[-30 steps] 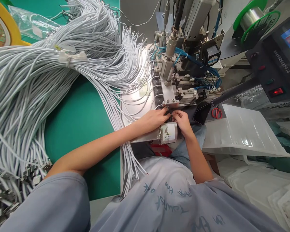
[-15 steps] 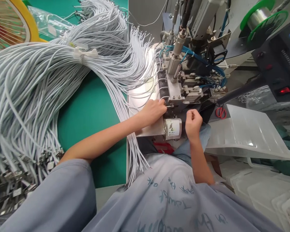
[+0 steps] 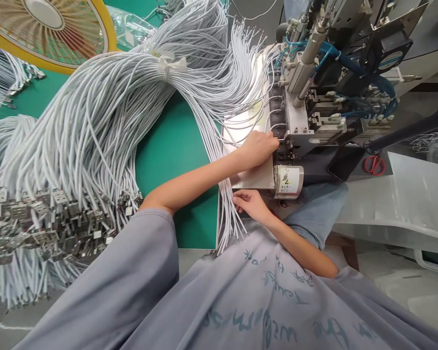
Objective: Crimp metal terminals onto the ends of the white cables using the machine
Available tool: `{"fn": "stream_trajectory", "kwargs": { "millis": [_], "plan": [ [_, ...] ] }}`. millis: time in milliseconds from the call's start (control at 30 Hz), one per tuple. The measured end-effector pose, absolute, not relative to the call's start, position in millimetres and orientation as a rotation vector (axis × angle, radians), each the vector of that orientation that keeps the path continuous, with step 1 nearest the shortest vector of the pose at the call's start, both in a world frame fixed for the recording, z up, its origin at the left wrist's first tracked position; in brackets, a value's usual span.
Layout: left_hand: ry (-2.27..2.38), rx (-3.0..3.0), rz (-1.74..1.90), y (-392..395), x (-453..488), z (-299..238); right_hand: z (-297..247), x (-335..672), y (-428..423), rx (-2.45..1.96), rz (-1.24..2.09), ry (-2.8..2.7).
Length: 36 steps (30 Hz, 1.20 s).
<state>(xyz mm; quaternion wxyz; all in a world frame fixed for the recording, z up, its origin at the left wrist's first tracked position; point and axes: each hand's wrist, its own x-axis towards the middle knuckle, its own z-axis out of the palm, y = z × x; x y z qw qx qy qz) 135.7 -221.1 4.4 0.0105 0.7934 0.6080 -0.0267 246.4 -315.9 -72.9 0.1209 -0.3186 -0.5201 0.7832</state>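
My left hand (image 3: pixel 260 147) is closed in a pinch on a thin white cable and holds its end against the front of the metal terminal machine (image 3: pixel 306 112). My right hand (image 3: pixel 251 203) lies lower, below the machine's plate, with its fingers curled round the hanging ends of the white cables (image 3: pixel 229 214) at the table's edge. A big tied bundle of white cables (image 3: pixel 105 112) fans across the green mat (image 3: pixel 171 150) from the left to the machine. A white labelled cylinder (image 3: pixel 289 181) juts from the machine's front between my hands.
A yellow-rimmed fan (image 3: pixel 54 29) lies at the top left. Metal connector ends (image 3: pixel 51 218) of the cables pile up at the left. Red-handled scissors (image 3: pixel 374 164) and a dark phone (image 3: pixel 345 163) lie right of the machine, beside a white plastic tray (image 3: pixel 412 194).
My right hand has left the machine's front and dropped down-left to the hanging cable ends. My left hand stays at the machine. The view has swung to the left.
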Motion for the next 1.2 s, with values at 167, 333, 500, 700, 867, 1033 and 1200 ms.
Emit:
{"fn": "stream_trajectory", "kwargs": {
  "millis": [167,333,500,700,867,1033,1200],
  "plan": [
    [1.882,2.485,-0.099,-224.5,140.7,11.2,-58.0,258.6,-322.7,-1.031,2.051,-1.766],
    [1.554,2.526,0.264,-243.4,166.3,20.0,-34.3,282.1,-302.5,-1.057,1.597,-1.961],
    [1.033,2.241,0.619,-257.3,178.3,21.8,-7.4,326.9,-268.3,-1.085,1.556,-1.995],
    [1.068,1.955,0.824,-252.5,173.3,11.9,2.0,359.6,-245.5,-1.208,1.45,-1.618],
    [1.108,1.924,1.018,-248.9,170.8,18.3,4.5,344.9,-240.5,-1.061,1.491,-1.181],
    [1.137,1.893,1.079,-250.4,170.8,26.4,4.2,330.3,-239.3,-1.002,1.551,-1.181],
    [1.116,1.919,1.111,-250.0,171.4,24.9,-2.7,326.2,-238.3,-1.021,1.392,-1.244]
  ]
}}
